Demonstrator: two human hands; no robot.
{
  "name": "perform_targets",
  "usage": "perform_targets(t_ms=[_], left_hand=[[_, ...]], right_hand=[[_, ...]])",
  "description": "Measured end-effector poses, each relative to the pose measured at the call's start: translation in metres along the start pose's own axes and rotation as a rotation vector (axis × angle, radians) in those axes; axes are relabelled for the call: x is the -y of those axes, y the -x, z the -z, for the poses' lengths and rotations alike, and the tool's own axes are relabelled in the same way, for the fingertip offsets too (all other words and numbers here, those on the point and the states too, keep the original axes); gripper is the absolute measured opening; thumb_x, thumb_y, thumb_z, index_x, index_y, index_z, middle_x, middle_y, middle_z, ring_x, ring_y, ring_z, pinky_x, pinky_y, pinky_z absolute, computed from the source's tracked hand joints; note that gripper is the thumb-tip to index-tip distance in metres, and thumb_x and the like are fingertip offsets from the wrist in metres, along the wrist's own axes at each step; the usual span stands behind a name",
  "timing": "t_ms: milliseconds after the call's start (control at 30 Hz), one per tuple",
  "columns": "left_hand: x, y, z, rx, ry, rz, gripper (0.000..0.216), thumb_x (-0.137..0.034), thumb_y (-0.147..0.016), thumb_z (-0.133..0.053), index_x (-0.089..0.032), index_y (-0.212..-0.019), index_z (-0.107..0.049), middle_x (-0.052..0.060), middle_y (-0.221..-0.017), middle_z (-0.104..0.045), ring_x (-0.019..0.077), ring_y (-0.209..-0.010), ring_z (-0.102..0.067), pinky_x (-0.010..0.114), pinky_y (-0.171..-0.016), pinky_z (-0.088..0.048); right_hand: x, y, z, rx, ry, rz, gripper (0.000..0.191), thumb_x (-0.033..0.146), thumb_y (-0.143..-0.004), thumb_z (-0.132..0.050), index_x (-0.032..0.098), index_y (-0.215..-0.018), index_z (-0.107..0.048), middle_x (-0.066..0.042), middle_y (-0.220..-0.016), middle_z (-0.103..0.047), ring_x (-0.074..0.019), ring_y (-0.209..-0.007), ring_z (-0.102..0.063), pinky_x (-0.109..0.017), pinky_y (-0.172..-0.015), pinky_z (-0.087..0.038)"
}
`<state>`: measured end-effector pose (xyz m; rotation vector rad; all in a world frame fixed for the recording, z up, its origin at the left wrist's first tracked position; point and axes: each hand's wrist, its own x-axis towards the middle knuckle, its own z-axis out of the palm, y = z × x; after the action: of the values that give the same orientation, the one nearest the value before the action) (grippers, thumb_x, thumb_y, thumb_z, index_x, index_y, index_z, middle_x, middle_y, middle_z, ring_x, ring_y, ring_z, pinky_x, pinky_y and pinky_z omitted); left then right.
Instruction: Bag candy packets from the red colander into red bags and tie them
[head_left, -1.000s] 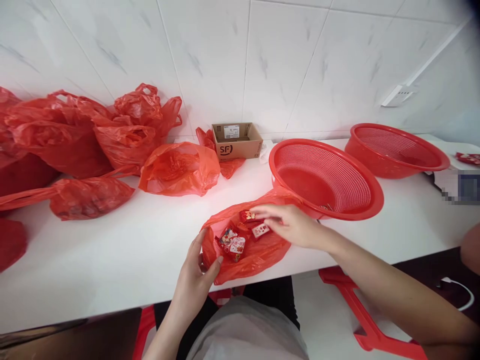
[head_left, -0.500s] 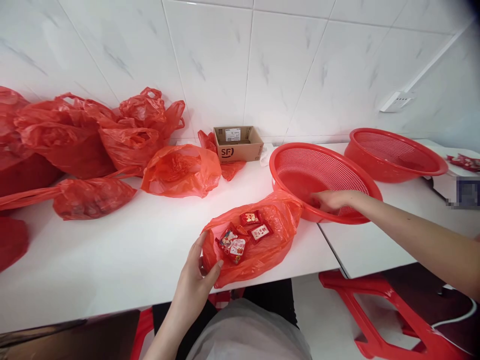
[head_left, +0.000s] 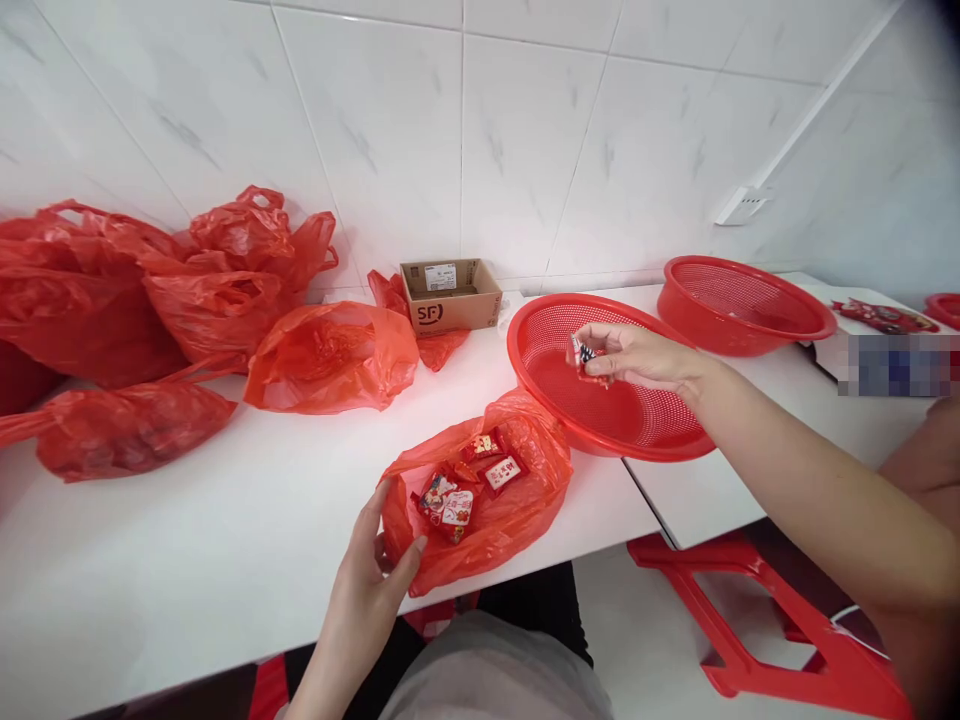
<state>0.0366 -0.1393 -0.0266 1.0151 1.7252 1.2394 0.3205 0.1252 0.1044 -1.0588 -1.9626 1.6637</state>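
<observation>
Box (head_left: 469, 313) marked "SF" stands beyond the bag (head_left: 517, 515) of printed packets (head_left: 456, 508).

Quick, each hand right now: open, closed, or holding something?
Left hand: thumb and fingers apart at the edge of the red bag; whether it grips can't be told.
Right hand: closed on a small wrapped packet, over the red basket.

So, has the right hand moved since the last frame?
Yes: judged against the near basket, the right hand has moved up, holding a packet.
</observation>
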Motion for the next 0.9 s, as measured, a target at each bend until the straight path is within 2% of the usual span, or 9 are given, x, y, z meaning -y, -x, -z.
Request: perform_targets(t_ms=[200,300,433,500,600,667,733,800,900], left_hand=[[-0.003,0.001,-0.002,-0.008,0.006,0.016,0.078,-0.045,-0.081,-0.064,-0.025,-0.149,-0.03,0.012,-0.118,-0.063,0.0151,-0.068,-0.06,0.029,-0.061,-0.05],[-0.002,0.002,-0.001,-0.008,0.014,0.015,0.078,-0.044,-0.081,-0.063,-0.025,-0.149,-0.03,0.012,-0.119,-0.062,0.0142,-0.066,-0.058,0.029,-0.06,-0.05],[0.0,0.003,-0.001,-0.003,0.029,-0.006,0.076,-0.044,-0.081,-0.063,-0.024,-0.148,-0.032,0.013,-0.12,-0.062,0.0179,-0.075,-0.063,0.03,-0.064,-0.052],[0.001,0.003,-0.002,-0.012,0.04,-0.015,0.075,-0.043,-0.081,-0.063,-0.023,-0.147,-0.033,0.013,-0.123,-0.061,0.0204,-0.083,-0.065,0.031,-0.069,-0.053],[0.002,0.003,-0.002,-0.026,0.043,-0.021,0.075,-0.043,-0.081,-0.063,-0.023,-0.147,-0.034,0.014,-0.125,-0.06,0.0226,-0.089,-0.065,0.034,-0.072,-0.055],[0.003,0.003,-0.001,-0.022,0.041,-0.016,0.076,-0.044,-0.081,-0.063,-0.024,-0.147,-0.033,0.014,-0.126,-0.06,0.0226,-0.089,-0.066,0.034,-0.073,-0.055],[0.004,0.003,0.001,-0.016,0.047,-0.008,0.076,-0.045,-0.081,-0.064,-0.025,-0.147,-0.033,0.013,-0.127,-0.06,0.0227,-0.09,-0.066,0.034,-0.074,-0.056],[0.006,0.002,0.002,-0.012,0.055,0.005,0.077,-0.046,-0.08,-0.064,-0.025,-0.147,-0.033,0.012,-0.125,-0.061,0.0231,-0.091,-0.066,0.034,-0.074,-0.056],[0.006,0.0,0.001,0.012,0.073,0.054,0.08,-0.049,-0.08,-0.064,-0.026,-0.148,-0.03,0.011,-0.117,-0.064,0.0223,-0.085,-0.066,0.035,-0.072,-0.057]], right_hand=[[0.021,0.009,-0.053,0.066,-0.006,0.001,0.043,0.032,-0.067,-0.081,0.022,-0.097,-0.051,0.002,-0.079,-0.063,-0.0072,-0.055,-0.053,-0.017,-0.041,-0.034],[0.018,0.01,-0.074,0.093,-0.019,-0.024,0.045,0.037,-0.071,-0.078,0.022,-0.107,-0.054,0.001,-0.079,-0.065,-0.0082,-0.055,-0.056,-0.019,-0.043,-0.041],[0.009,0.008,-0.097,0.178,0.11,0.013,0.043,0.042,-0.081,-0.068,0.022,-0.116,-0.057,-0.007,-0.101,-0.069,-0.0131,-0.069,-0.063,-0.023,-0.053,-0.051],[0.01,0.007,-0.097,0.086,0.19,0.1,0.036,0.042,-0.084,-0.063,0.021,-0.113,-0.059,-0.008,-0.107,-0.068,-0.0139,-0.072,-0.064,-0.025,-0.056,-0.053],[0.015,0.011,-0.075,-0.149,0.286,0.182,0.032,0.045,-0.088,-0.057,0.022,-0.11,-0.06,-0.007,-0.104,-0.069,-0.0155,-0.073,-0.065,-0.029,-0.059,-0.053],[0.01,0.021,-0.056,-0.233,0.432,0.135,0.037,0.049,-0.087,-0.057,0.023,-0.113,-0.06,-0.008,-0.107,-0.068,-0.0209,-0.085,-0.066,-0.034,-0.069,-0.055],[-0.006,0.037,-0.046,-0.202,0.612,0.027,0.045,0.052,-0.083,-0.061,0.025,-0.119,-0.061,-0.01,-0.114,-0.067,-0.0288,-0.102,-0.063,-0.042,-0.082,-0.053],[-0.029,0.058,-0.054,-0.117,0.722,-0.058,0.051,0.052,-0.083,-0.062,0.027,-0.127,-0.058,-0.012,-0.119,-0.065,-0.035,-0.108,-0.06,-0.05,-0.088,-0.05],[-0.061,0.086,-0.092,-0.177,0.744,-0.003,0.048,0.043,-0.092,-0.05,0.031,-0.139,-0.047,-0.012,-0.123,-0.063,-0.0367,-0.108,-0.061,-0.058,-0.089,-0.047]])
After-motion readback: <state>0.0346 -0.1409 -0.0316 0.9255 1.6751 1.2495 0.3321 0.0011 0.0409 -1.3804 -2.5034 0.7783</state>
